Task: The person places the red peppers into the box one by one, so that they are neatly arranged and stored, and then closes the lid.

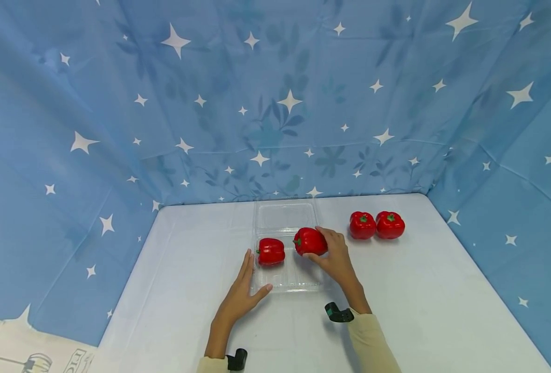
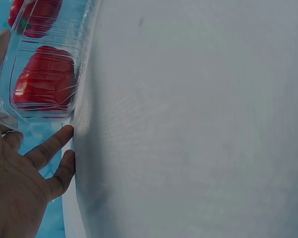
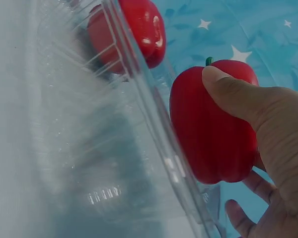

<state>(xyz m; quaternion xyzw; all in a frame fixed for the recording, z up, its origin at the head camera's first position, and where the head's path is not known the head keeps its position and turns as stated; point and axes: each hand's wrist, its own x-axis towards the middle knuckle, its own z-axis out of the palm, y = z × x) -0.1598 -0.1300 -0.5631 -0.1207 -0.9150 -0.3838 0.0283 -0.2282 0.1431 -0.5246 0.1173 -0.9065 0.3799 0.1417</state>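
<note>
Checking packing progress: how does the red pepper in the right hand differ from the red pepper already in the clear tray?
The held red pepper is in the right hand grip above the clear plastic tray; the lying red pepper rests untouched in the tray's left side. Both are glossy red with green stems.

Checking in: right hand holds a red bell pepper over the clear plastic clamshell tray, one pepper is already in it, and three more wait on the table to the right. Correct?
Not quite: the head view shows only two spare red bell peppers waiting on the white table, not three. The rest holds: the right hand holds a red bell pepper over the clear plastic clamshell tray, with one pepper inside.
</note>
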